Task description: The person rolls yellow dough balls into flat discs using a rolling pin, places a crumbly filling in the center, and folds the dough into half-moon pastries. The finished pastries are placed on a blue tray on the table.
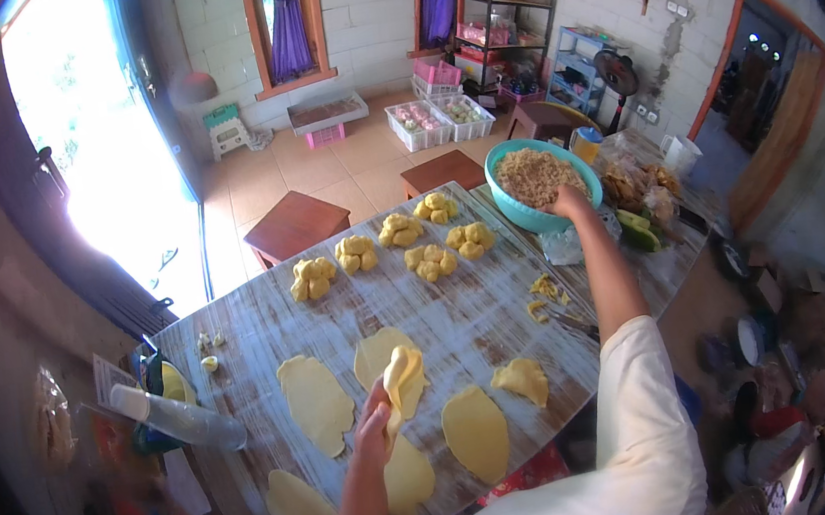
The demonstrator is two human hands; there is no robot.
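My left hand (375,421) holds a folded sheet of yellow dough (403,379) above the table. Several flat dough ovals, one of them a flat dough oval (476,433) at the right, lie around it on the wooden-look tabletop (357,305). My right hand (569,203) reaches into the crumbly brown filling (533,173) in a turquoise plastic basin (502,210); its fingertips are partly hidden there, so their grip cannot be told. A folded piece of dough (522,380) rests near the right edge. Clusters of yellow dough balls (430,261) sit towards the far edge.
A clear bottle (181,425) lies at the left. Dough scraps (546,290) and a dark utensil (574,322) lie below the basin. Plastic bags (635,185) and a green fruit or vegetable (637,230) are right of it. Wooden stools (297,224) stand beyond the table.
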